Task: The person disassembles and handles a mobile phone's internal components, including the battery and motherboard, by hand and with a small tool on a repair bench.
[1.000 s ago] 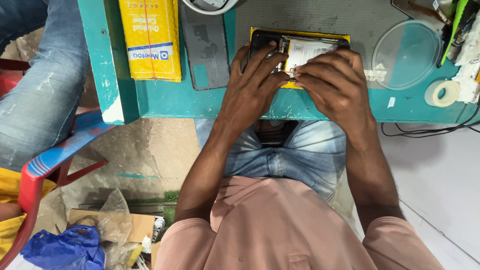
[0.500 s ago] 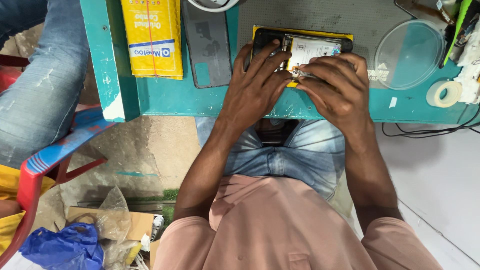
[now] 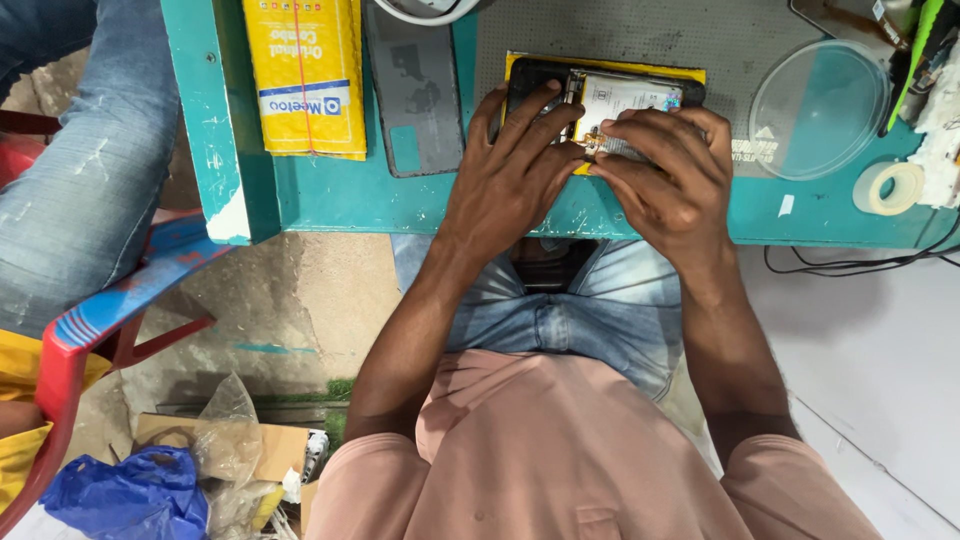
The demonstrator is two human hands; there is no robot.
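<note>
Both hands are down on an opened phone (image 3: 610, 95) in the upper middle of the frame, its back off so you can see the flat white battery and the dark frame around it. It lies on a yellow sheet (image 3: 690, 72) on top of a grey dotted mat (image 3: 700, 35) that looks rubbery. The left hand (image 3: 510, 170) is spread flat over the left half of the phone, fingers splayed and pressing on it, so that grip is wide open, not wrapped around anything. The right hand (image 3: 665, 175) is curled over the lower right part, fingertips bunched together at the phone's edge; can't tell if they're pinching some small part or just pushing.

The bench (image 3: 330, 195) is painted teal, scuffed and chipped along its edge. Left of the phone lies a dark grey rounded rectangle, the back cover (image 3: 415, 90), matte with a smudgy surface. Further left a glossy yellow packet (image 3: 305, 75). Upper right there's a clear round plastic lid (image 3: 818, 110), and just below it near the right edge a roll of tape (image 3: 888, 187), pale and translucent. Lower left of the frame shows a red and blue plastic chair (image 3: 110, 300) and a crumpled blue bag (image 3: 120, 495) on the floor
</note>
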